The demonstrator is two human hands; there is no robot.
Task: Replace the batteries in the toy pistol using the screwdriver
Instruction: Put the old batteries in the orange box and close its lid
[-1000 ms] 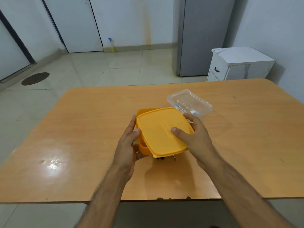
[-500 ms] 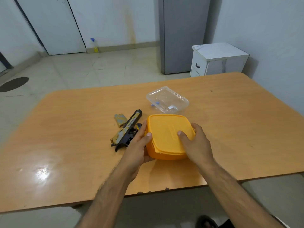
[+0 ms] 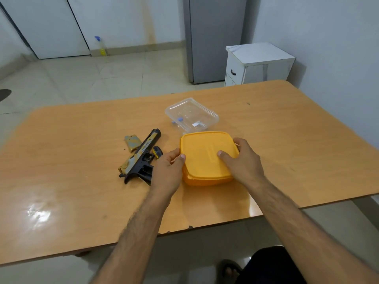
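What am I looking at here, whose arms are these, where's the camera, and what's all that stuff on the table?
There is no machine here: the arms belong to a person wearing a camera on their head, so the one picture looks forward and down at their own hands. The left hand and right hand grip opposite sides of a closed orange lunch box that sits on a wooden table. Left of the box lies a toy pistol with a loose grip panel beside it. A small screwdriver handle peeks out next to the pistol. Behind the box sits a clear plastic container.
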